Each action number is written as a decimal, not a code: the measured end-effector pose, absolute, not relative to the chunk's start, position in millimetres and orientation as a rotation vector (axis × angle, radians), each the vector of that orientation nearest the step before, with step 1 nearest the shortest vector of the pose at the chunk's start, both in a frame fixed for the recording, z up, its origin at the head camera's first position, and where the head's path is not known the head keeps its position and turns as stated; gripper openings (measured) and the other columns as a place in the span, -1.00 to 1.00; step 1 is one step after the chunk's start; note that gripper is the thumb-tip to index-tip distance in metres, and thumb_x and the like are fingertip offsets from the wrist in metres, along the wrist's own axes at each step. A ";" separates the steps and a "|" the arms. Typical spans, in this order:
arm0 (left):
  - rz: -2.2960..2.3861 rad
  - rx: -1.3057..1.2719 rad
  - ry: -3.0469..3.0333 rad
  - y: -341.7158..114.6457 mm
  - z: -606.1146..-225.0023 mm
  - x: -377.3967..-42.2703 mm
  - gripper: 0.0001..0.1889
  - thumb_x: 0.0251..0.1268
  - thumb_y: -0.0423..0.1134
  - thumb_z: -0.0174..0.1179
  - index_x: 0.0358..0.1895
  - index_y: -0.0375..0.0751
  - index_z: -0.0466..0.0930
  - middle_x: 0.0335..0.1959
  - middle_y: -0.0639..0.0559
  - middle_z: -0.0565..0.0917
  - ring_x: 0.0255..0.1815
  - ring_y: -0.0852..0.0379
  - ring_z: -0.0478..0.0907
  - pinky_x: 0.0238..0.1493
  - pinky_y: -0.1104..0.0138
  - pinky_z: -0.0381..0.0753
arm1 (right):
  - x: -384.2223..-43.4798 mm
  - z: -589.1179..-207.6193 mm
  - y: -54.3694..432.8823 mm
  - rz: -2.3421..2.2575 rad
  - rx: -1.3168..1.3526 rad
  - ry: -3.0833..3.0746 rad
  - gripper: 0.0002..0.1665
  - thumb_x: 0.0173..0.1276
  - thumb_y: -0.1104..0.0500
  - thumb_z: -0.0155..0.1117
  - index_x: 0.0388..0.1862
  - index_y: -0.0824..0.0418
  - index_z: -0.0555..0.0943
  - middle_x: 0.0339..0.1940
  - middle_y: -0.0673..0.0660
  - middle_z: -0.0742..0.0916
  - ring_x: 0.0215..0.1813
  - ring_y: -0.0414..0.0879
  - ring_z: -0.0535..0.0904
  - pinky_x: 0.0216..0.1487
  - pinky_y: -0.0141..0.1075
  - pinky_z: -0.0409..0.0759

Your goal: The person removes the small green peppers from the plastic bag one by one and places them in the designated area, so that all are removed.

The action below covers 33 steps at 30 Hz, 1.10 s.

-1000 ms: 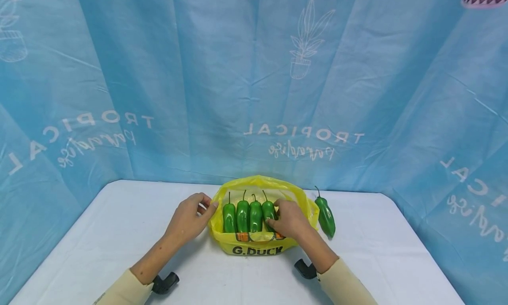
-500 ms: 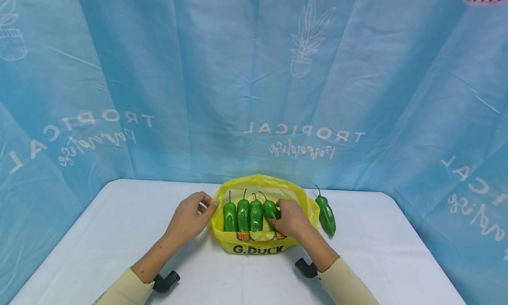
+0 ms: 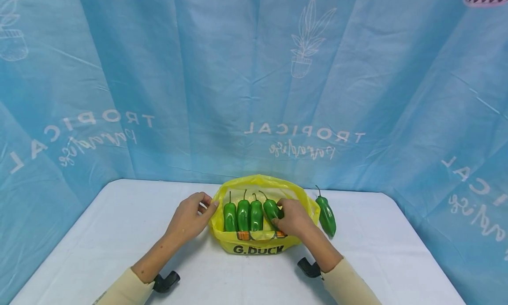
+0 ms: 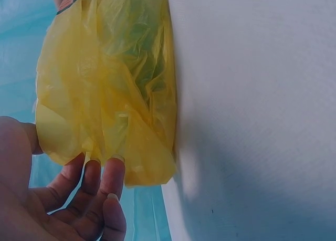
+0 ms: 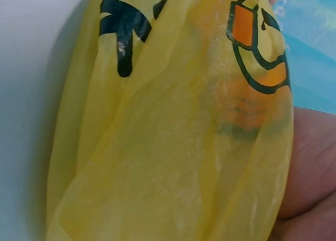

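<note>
A yellow plastic bag (image 3: 222, 247) printed "G.DUCK" stands on the table with its mouth spread wide. Inside it, glossy green chili peppers (image 3: 243, 215) stand in a row with their stems up. My right hand (image 3: 293, 217) reaches in over the right side and pinches the rightmost chili pepper (image 3: 271, 208), which leans with its stem to the left. At the left, my left hand (image 3: 192, 217) holds the bag's rim between thumb and fingers; in the left wrist view the fingertips (image 4: 113, 173) touch the yellow plastic. The bag hides most of the right hand in the right wrist view.
Another green chili pepper (image 3: 326, 216) lies on the white-covered table (image 3: 377, 252), just right of the bag. A blue printed curtain (image 3: 222, 98) hangs behind the table. Black curved pieces (image 3: 166, 282) show at both wrists.
The rightmost chili pepper has shifted right and tilted in my right hand, opening a gap beside its neighbour. My right hand has moved slightly right. The left hand has stayed put.
</note>
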<state>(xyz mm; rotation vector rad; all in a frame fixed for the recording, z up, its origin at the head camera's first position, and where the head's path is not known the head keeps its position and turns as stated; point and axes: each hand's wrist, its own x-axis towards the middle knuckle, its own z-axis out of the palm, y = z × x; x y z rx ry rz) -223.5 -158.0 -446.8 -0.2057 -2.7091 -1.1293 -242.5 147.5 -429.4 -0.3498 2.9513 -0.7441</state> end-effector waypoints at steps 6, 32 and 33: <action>-1.129 -0.206 -2.710 -158.6 -447.2 -223.9 -0.75 0.57 0.00 0.24 -0.11 -0.12 0.66 -0.20 0.04 0.68 -0.21 0.12 0.65 -0.14 0.18 0.63 | -240.6 -425.1 148.2 -0.794 -0.358 2.937 -0.38 0.36 0.20 0.55 0.32 0.41 0.57 -0.06 0.24 0.76 -0.07 0.03 0.69 -0.14 -0.09 0.69; -1.129 -0.211 -2.709 -158.7 -448.9 -225.3 -0.76 0.57 -0.01 0.24 -0.12 -0.11 0.66 -0.19 0.03 0.69 -0.20 0.12 0.65 -0.11 0.17 0.63 | -240.7 -409.0 158.6 -0.980 -0.344 2.994 -0.37 0.38 0.18 0.54 0.37 0.31 0.57 -0.07 0.16 0.77 -0.07 0.01 0.71 -0.12 -0.09 0.72; -1.129 -0.212 -2.708 -158.7 -449.2 -225.3 -0.76 0.57 -0.01 0.24 -0.12 -0.11 0.66 -0.19 0.03 0.69 -0.21 0.12 0.65 -0.11 0.17 0.63 | -241.2 -408.9 158.9 -0.989 -0.347 2.999 -0.37 0.39 0.18 0.53 0.38 0.30 0.57 -0.07 0.16 0.77 -0.08 0.01 0.71 -0.12 -0.10 0.72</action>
